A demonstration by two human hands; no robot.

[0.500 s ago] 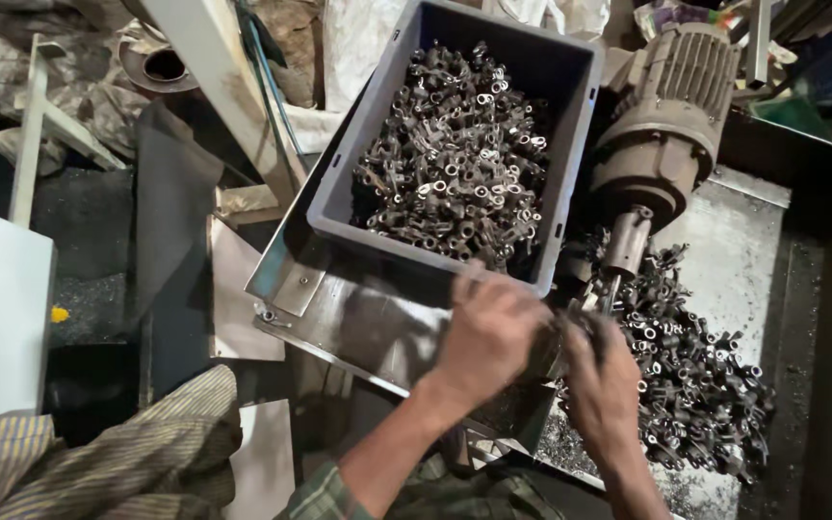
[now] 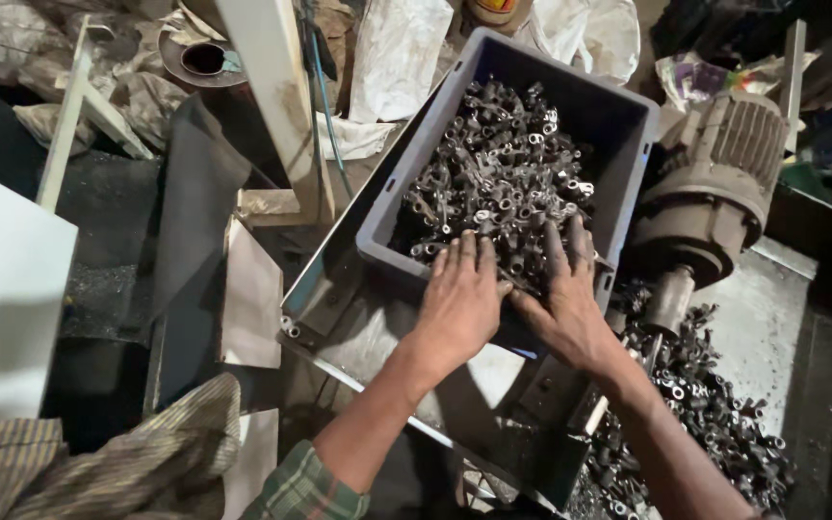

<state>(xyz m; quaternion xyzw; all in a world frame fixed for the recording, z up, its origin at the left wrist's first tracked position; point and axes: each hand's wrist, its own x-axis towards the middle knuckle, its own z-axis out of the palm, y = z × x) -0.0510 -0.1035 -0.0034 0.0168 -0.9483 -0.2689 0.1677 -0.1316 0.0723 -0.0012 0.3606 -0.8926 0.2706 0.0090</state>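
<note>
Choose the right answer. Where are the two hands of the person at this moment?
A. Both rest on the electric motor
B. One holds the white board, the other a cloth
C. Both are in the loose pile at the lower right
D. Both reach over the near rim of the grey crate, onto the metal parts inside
D: the left hand and right hand lie side by side over the near rim of the grey crate, fingers on the small metal parts inside.
</note>
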